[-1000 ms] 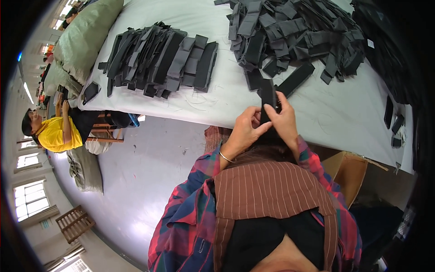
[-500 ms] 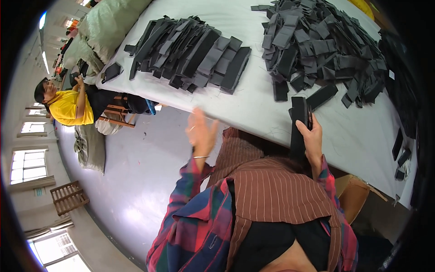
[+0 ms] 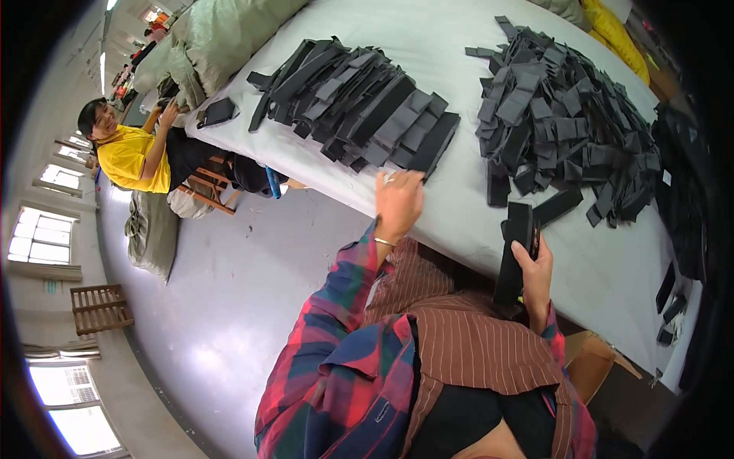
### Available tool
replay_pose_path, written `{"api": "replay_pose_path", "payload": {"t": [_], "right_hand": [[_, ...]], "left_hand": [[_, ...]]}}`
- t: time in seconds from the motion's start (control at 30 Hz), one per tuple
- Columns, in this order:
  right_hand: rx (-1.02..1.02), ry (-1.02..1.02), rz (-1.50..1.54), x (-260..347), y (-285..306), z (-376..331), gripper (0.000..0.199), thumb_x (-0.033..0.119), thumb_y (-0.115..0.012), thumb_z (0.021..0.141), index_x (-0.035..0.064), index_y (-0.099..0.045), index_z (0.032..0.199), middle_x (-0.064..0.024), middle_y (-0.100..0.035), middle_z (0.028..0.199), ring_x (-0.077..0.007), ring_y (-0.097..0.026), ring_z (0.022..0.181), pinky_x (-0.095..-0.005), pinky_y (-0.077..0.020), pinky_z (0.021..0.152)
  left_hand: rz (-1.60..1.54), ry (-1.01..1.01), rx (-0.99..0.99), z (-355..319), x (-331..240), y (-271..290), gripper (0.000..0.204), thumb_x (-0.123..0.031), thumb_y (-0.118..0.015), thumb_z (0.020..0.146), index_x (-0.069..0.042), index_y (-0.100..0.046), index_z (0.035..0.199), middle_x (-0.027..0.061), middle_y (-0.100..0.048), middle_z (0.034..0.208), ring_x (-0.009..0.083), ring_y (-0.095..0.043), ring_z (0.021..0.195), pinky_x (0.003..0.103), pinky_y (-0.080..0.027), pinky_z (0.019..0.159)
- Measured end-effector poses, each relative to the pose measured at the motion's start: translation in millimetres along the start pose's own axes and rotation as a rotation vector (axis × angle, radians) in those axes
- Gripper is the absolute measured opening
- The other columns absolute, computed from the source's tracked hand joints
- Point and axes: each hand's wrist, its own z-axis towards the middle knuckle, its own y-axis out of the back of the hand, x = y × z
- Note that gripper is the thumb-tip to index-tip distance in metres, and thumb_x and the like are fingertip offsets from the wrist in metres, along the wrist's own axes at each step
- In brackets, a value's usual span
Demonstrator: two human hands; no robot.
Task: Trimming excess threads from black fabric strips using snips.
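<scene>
My left hand (image 3: 397,200) reaches out over the white table (image 3: 459,222) and touches the near end of a neat overlapping row of black fabric strips (image 3: 367,111). Its fingers are spread, and whether a strip is under them I cannot tell. My right hand (image 3: 533,264) stays close to my body, shut on a long black fabric strip (image 3: 514,249) held upright. A loose heap of black strips (image 3: 562,126) lies just beyond the right hand.
A person in a yellow shirt (image 3: 134,157) sits at the table's far left end beside stuffed green sacks (image 3: 214,38). More dark pieces (image 3: 680,191) lie along the right edge. Grey floor, a grey sack (image 3: 153,229) and a wooden pallet (image 3: 98,307) are on the left.
My hands, together on one strip a second ago, have parted. The left hand swung out to the neat row while the right kept the strip and lowered it toward me.
</scene>
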Motion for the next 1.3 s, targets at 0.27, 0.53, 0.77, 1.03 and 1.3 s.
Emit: {"api": "replay_pose_path", "payload": {"t": [0.27, 0.53, 0.77, 1.03, 1.3], "right_hand": [[-0.01, 0.015, 0.005, 8, 4, -6, 0.027, 0.006, -0.06, 0.085, -0.0013, -0.057, 0.111, 0.0003, -0.06, 0.093, -0.0072, -0.053, 0.082, -0.0221, -0.0437, 0.074], [-0.008, -0.025, 0.1, 9, 18, -3, 0.025, 0.01, -0.056, 0.091, -0.0025, -0.056, 0.113, -0.0003, -0.06, 0.097, -0.0063, -0.053, 0.085, -0.0213, -0.0431, 0.079], [0.034, -0.127, 0.24, 23, 0, 24, 0.025, 0.014, -0.06, 0.089, -0.0018, -0.058, 0.109, 0.0022, -0.06, 0.086, -0.0037, -0.052, 0.073, -0.0186, -0.0431, 0.062], [0.038, -0.152, 0.269, 21, -18, 23, 0.021, 0.015, -0.062, 0.088, -0.0004, -0.062, 0.102, 0.0035, -0.058, 0.08, -0.0032, -0.051, 0.07, -0.0201, -0.0427, 0.062], [-0.139, 0.364, -0.457, 26, -5, 11, 0.032, 0.033, -0.065, 0.084, 0.0145, -0.063, 0.111, -0.005, -0.065, 0.091, -0.0204, -0.062, 0.078, -0.0306, -0.0459, 0.067]], "left_hand": [[0.263, -0.087, -0.038, 39, 2, -59, 0.037, -0.022, -0.06, 0.082, -0.015, -0.057, 0.118, 0.0004, -0.051, 0.131, 0.0273, -0.038, 0.129, 0.063, -0.024, 0.101], [0.291, 0.03, 0.141, 43, -22, -30, 0.027, -0.019, -0.057, 0.086, -0.014, -0.065, 0.11, 0.0045, -0.06, 0.122, 0.0275, -0.052, 0.117, 0.057, -0.029, 0.1], [-1.886, 0.49, 0.899, -17, -106, 10, 0.058, -0.045, -0.033, 0.099, -0.004, -0.033, 0.141, 0.0132, -0.058, 0.121, 0.0224, -0.06, 0.102, 0.035, -0.044, 0.093], [-1.945, 0.653, 0.746, -36, -122, 14, 0.052, -0.041, -0.031, 0.1, -0.005, -0.035, 0.137, 0.0204, -0.053, 0.126, 0.0255, -0.063, 0.081, 0.035, -0.053, 0.074], [-1.96, 0.625, 0.521, -43, -117, 13, 0.049, -0.045, -0.026, 0.1, -0.003, -0.05, 0.108, 0.0116, -0.057, 0.087, 0.021, -0.056, 0.065, 0.031, -0.049, 0.059]]}}
